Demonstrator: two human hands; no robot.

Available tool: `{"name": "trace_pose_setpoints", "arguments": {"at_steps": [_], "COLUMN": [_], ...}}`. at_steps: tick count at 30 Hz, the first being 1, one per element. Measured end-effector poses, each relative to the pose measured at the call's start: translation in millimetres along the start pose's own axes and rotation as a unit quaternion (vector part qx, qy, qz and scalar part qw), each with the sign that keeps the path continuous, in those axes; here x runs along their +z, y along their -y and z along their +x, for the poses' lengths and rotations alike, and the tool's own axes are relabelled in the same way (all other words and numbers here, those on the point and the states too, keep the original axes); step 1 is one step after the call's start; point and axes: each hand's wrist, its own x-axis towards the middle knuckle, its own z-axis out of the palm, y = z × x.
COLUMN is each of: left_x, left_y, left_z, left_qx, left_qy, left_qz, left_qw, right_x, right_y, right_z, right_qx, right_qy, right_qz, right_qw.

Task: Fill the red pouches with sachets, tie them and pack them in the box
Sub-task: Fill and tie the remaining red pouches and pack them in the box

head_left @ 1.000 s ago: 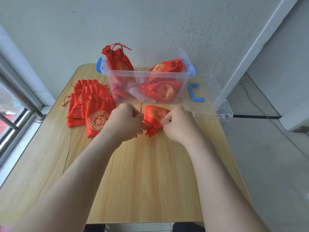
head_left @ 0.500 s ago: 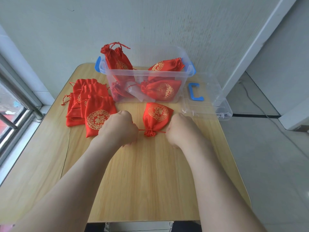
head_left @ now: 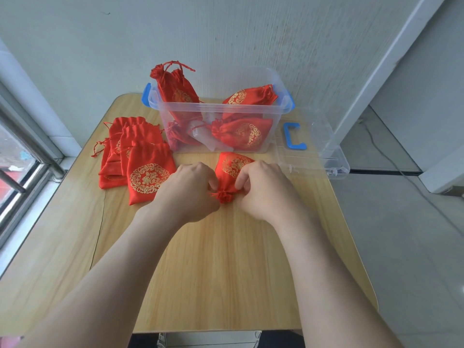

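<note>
Under left hand (head_left: 187, 189), pouch (head_left: 232, 169) cords (hidden)

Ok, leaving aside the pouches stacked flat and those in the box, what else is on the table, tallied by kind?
Red pouch, held at its neck by the left hand and right hand: 1
Clear plastic box: 1
Clear lid with blue handle: 1
Total: 3

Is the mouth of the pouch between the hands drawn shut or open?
Drawn shut: the pouch neck is bunched tight, left hand and right hand pinching at it. Knotted or not: cannot tell.
</note>
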Motion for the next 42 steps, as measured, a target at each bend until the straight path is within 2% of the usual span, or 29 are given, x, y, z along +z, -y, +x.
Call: {"name": "trace_pose_setpoints", "arguments": {"at_steps": [7, 11, 15, 21, 29, 34, 42], "left_x": [5.0, 2.8, -2.0, -8.8, -12.2, -5.1, 0.6], "left_y": [7.4, 5.6, 2.3, -4.2, -13.6, -12.2, -5.9], "left_z": [5.2, 4.7, 3.5, -1.2, -4.0, -2.5, 1.2], "left_qx": [-0.004, 0.053, 0.081, 0.086, 0.063, 0.028, 0.052], "left_qy": [-0.011, -0.005, 0.031, 0.073, 0.145, 0.122, 0.113], "left_qz": [0.007, -0.008, 0.001, 0.007, 0.002, 0.021, 0.058], "left_qw": [1.000, 0.999, 0.996, 0.994, 0.987, 0.992, 0.991], "right_x": [14.4, 17.0, 5.6, -7.3, 1.2, 5.1, 10.5], "right_y": [-5.1, -5.4, -1.4, 6.4, -2.0, -4.3, -3.2], "right_z": [7.2, 9.2, 6.1, -2.2, 5.6, 6.9, 9.5], "right_qx": [-0.056, -0.056, -0.030, 0.010, -0.015, -0.027, 0.019], "right_qy": [-0.022, -0.022, -0.011, 0.095, 0.084, 0.089, 0.087], "right_qz": [-0.008, -0.006, 0.036, 0.051, 0.038, 0.040, 0.046], "right_qw": [0.998, 0.998, 0.999, 0.994, 0.996, 0.995, 0.995]}}
